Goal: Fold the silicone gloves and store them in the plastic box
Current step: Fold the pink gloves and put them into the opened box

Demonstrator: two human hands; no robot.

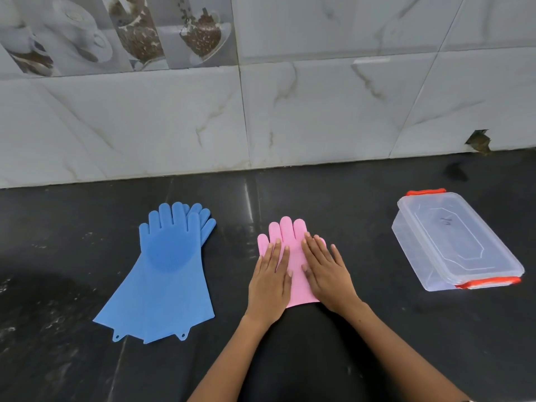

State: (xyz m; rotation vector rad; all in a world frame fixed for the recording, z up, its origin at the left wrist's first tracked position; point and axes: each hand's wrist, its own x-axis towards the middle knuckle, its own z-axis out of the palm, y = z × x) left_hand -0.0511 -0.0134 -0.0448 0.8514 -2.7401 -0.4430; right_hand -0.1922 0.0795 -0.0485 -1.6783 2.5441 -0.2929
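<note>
Pink glove [291,258] pressed flat on counter [377,329] by left hand [269,288] and right hand [326,271], both grips wide, fingers straight.

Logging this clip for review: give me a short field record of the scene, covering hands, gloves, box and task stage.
left hand: flat, fingers straight, pressing on pink gloves
right hand: flat, fingers straight, pressing on pink gloves
pink gloves: on the counter, cuff end seemingly folded under, fingers toward wall
blue gloves: stacked, unfolded, untouched, left of pink
plastic box: right side, lid on, orange clips
counter: dark stone
stage: pink being folded, nothing stored yet
</note>
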